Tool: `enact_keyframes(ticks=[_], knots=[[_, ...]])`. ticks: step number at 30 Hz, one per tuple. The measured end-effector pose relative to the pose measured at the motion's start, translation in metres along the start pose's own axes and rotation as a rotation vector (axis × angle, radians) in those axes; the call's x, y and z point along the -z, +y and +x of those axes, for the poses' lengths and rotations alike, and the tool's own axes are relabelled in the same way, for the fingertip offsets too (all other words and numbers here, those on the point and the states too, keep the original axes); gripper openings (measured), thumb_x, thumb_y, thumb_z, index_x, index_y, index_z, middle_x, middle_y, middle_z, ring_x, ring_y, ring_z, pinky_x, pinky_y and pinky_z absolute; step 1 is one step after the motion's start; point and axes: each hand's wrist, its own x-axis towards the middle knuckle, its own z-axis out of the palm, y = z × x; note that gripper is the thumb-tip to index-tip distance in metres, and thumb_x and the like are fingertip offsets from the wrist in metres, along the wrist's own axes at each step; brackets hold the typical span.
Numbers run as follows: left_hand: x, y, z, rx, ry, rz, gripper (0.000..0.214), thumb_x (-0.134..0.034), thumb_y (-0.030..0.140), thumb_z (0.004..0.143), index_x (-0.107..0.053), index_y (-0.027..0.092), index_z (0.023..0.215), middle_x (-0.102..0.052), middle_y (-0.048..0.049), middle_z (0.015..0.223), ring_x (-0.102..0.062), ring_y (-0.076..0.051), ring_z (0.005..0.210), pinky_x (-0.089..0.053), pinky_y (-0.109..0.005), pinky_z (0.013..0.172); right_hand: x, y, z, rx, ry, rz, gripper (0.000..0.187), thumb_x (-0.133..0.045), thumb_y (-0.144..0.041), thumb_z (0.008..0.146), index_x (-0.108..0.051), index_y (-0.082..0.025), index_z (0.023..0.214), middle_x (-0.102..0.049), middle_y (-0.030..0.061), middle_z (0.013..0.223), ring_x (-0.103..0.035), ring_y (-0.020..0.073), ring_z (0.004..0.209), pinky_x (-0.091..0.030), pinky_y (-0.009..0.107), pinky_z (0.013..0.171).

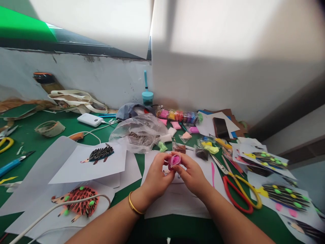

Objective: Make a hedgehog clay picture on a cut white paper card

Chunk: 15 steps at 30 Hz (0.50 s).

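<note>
Between the fingers of both hands is a small packet of pink-purple clay (174, 160), its wrapper gathered and facing me. My left hand (158, 173) grips it from the left, and a yellow bangle sits on that wrist. From the right, my right hand (191, 171) pinches the same packet. Under the hands lies a white paper sheet (177, 203), with some marks partly hidden by my fingers. Just beyond are a brown clay packet (179, 147), a light green clay piece (162, 146) and a black clay packet (201, 153).
Scissors (236, 186) with red and yellow handles lie at right, near hedgehog pictures (285, 195). More hedgehog pictures (78, 201) are at left, crossed by a white cable (58, 205). A plastic bag (139, 134), a phone (220, 128) and a utility knife (15, 164) also lie on the green table.
</note>
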Motion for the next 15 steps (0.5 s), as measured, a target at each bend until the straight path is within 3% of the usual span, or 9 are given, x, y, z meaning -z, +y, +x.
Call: enact_keyframes(ticks=[4, 8, 15], knots=[[0.007, 0.002, -0.001, -0.105, 0.075, 0.026, 0.034, -0.056, 0.016, 0.088, -0.052, 0.026, 0.121, -0.055, -0.0052, 0.114, -0.055, -0.02, 0.104, -0.051, -0.037, 0.09, 0.004, 0.002, 0.002, 0.067, -0.012, -0.105, 0.032, -0.049, -0.036, 0.099, -0.057, -0.025, 0.128, -0.063, 0.008, 0.13, -0.057, 0.0259, 0.121, -0.048, 0.042, 0.103], [0.015, 0.0, 0.001, -0.184, 0.098, 0.113, 0.024, -0.057, 0.018, 0.092, -0.066, 0.028, 0.111, -0.052, -0.0048, 0.111, -0.055, -0.018, 0.102, -0.049, -0.036, 0.093, 0.004, 0.003, 0.003, 0.124, -0.034, -0.182, 0.032, -0.05, -0.032, 0.098, -0.056, -0.025, 0.128, -0.063, 0.0093, 0.127, -0.057, 0.0269, 0.119, -0.048, 0.045, 0.101], [0.024, -0.003, 0.008, -0.146, 0.072, 0.254, 0.017, -0.064, 0.028, 0.089, -0.076, 0.028, 0.101, -0.059, -0.0056, 0.096, -0.058, -0.019, 0.092, -0.051, -0.036, 0.084, -0.001, 0.003, 0.006, 0.179, -0.068, -0.252, 0.024, -0.053, -0.025, 0.097, -0.061, -0.023, 0.119, -0.065, 0.0111, 0.117, -0.059, 0.0271, 0.11, -0.051, 0.046, 0.094]])
